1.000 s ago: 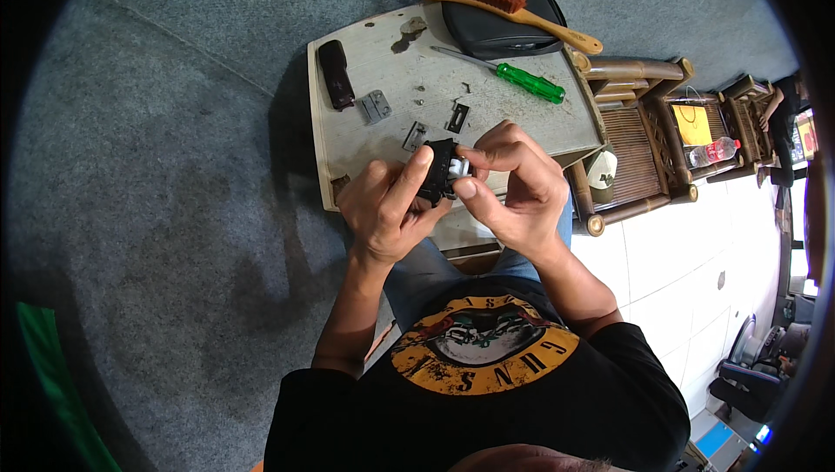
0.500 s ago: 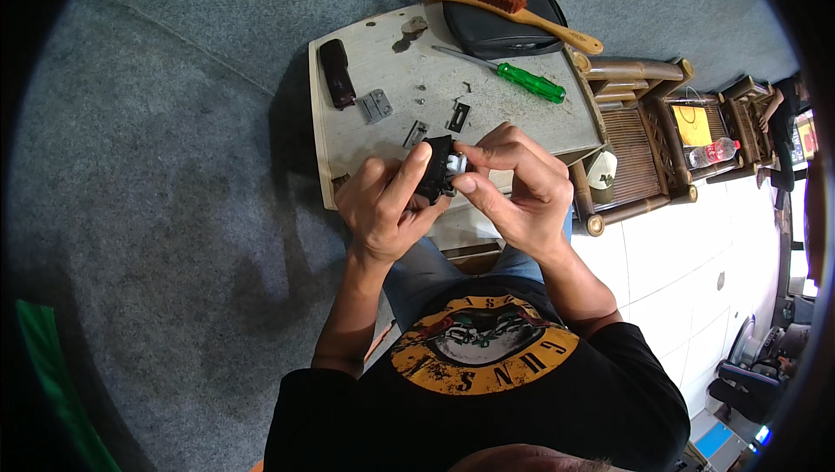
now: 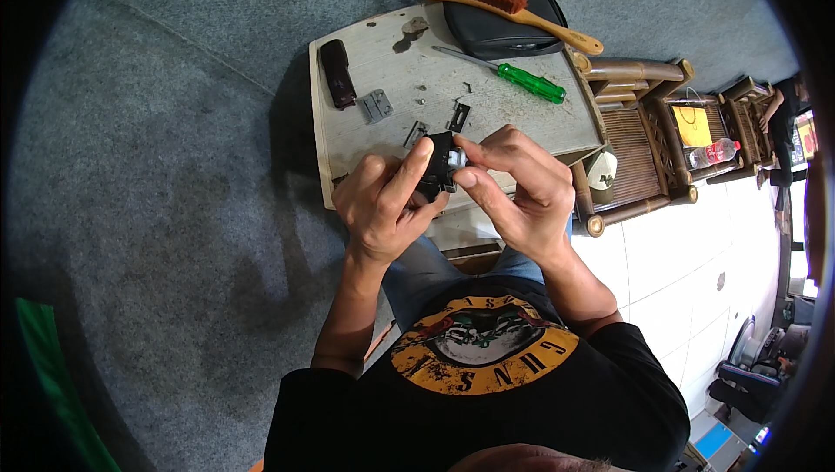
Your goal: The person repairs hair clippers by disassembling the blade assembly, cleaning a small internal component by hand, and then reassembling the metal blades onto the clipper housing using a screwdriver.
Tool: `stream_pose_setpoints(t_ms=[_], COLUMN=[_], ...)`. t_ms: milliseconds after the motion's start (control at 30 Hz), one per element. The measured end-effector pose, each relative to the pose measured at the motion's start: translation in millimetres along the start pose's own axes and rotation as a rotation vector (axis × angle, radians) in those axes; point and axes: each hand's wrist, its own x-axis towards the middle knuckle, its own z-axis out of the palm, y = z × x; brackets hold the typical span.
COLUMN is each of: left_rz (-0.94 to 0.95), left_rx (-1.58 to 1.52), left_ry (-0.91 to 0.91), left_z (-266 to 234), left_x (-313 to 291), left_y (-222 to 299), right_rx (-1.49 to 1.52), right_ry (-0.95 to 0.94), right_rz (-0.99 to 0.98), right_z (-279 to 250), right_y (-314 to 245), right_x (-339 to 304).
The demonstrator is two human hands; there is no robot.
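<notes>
Over the near edge of the small table, my left hand [image 3: 380, 208] grips a black hair clipper body [image 3: 439, 161], its index finger laid along the side. A small whitish-grey part [image 3: 457, 159] sits at the right end of that body. My right hand [image 3: 524, 194] has thumb and index finger closed around this part, which the fingertips partly cover. Beyond the hands lie a dark clipper cover [image 3: 337, 74], a metal clipper blade [image 3: 377, 107], a second metal blade piece [image 3: 416, 133] and a black slotted plate [image 3: 459, 117].
Small screws [image 3: 422, 87] lie mid-table. A green-handled screwdriver [image 3: 531, 82] rests at the right, below a black pouch [image 3: 500, 24] with a wooden brush [image 3: 513, 4] across it. Bamboo furniture [image 3: 635, 146] stands right of the table [image 3: 326, 154], and a cap [image 3: 601, 170] hangs beside it.
The clipper body has turned slightly in my left hand, and the whitish part shows at a different angle between my right fingertips. Both hands have barely shifted.
</notes>
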Motion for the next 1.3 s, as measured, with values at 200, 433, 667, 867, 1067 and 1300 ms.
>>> stream_pose_setpoints(t_ms=[200, 433, 667, 867, 1067, 1300], left_rz=[0.014, -0.023, -0.040, -0.027, -0.032, -0.063], left_rx=[-0.006, -0.056, -0.048, -0.044, -0.063, -0.085], left_ry=[-0.013, 0.004, 0.009, 0.007, 0.007, -0.014], left_z=[-1, 1, 0, 1, 2, 0], left_x=[2, 3, 0, 4, 7, 7], left_y=[-2, 2, 0, 2, 3, 4], right_rx=[-0.041, -0.005, 0.071, 0.204, 0.289, 0.373], right_ry=[-0.030, 0.004, 0.001, 0.014, 0.006, -0.009], right_rz=[0.045, 0.034, 0.101, 0.183, 0.248, 0.285], right_z=[-2, 2, 3, 2, 1, -1], right_y=[-6, -2, -1, 2, 3, 3], right_x=[2, -1, -3, -4, -4, -4])
